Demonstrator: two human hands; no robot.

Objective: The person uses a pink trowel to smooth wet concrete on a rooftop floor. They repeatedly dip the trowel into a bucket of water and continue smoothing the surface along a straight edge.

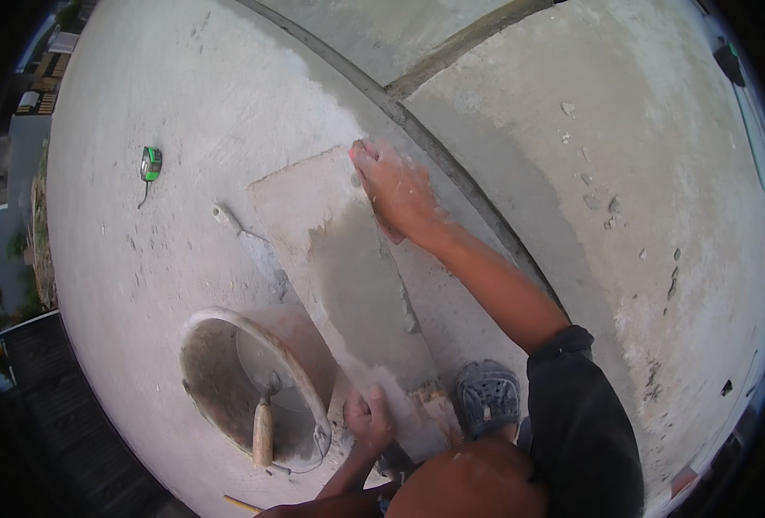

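Grey-smeared long board (357, 281) at centre, slanting from far left to near right; clasped at its far right edge by the right hand (397, 188), gripped at its near left edge by the left hand (369, 420). To the left, bucket (210, 367) with wooden-handled tool (263, 432) inside; farther off, green tape measure (151, 163).

Blocked through the middle by a long grey board (287, 198), gripped near its far end by the right hand (400, 192) and near its close end by the left hand (370, 420). Hemmed in left of that by a bucket (199, 321) with a wooden handle (263, 434) jutting inside. Passable between the tape measure (150, 164) and a pale-handled tool (225, 216). Tight beside the dark shoe (488, 399), though hard to judge near the shadowed lower rim.
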